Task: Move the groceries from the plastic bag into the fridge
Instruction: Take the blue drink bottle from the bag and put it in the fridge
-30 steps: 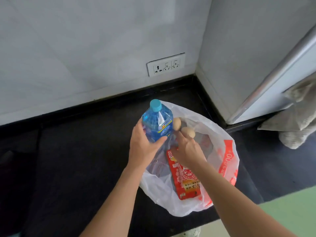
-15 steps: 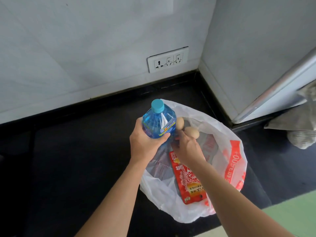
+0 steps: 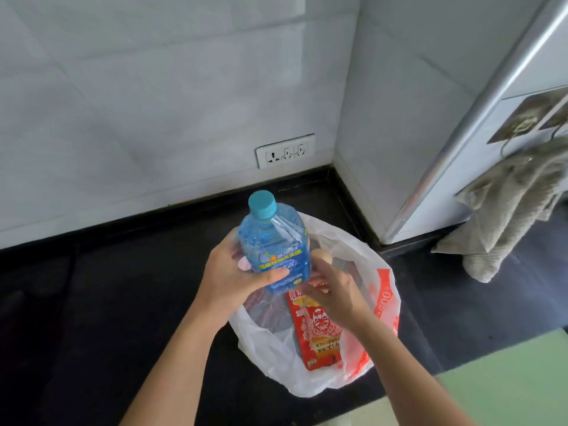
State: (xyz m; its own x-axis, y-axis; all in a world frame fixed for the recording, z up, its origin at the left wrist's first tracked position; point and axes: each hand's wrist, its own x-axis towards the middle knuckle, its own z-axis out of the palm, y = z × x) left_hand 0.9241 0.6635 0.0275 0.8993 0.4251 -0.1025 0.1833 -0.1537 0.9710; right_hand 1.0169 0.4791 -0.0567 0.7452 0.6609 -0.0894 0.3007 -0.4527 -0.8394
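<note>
A white plastic bag [image 3: 347,379] with red print lies open on the black counter. My left hand [image 3: 229,279] grips a blue water bottle [image 3: 275,241] with a teal cap, holding it upright above the bag's mouth. My right hand [image 3: 335,290] hovers over the bag beside the bottle's base, fingers spread, nothing in it. A red snack packet [image 3: 319,333] lies flat inside the bag. An egg [image 3: 322,255] peeks out behind my right hand; any other eggs are hidden.
A white fridge [image 3: 461,118] with a silver door edge stands at the right. A beige towel [image 3: 504,216] hangs on its front. A wall socket [image 3: 285,150] sits in the tiled wall behind. A pale green surface [image 3: 507,379] is at bottom right.
My left hand has lifted the bottle higher out of the bag. My right hand has come off the eggs and opened beside the bottle.
</note>
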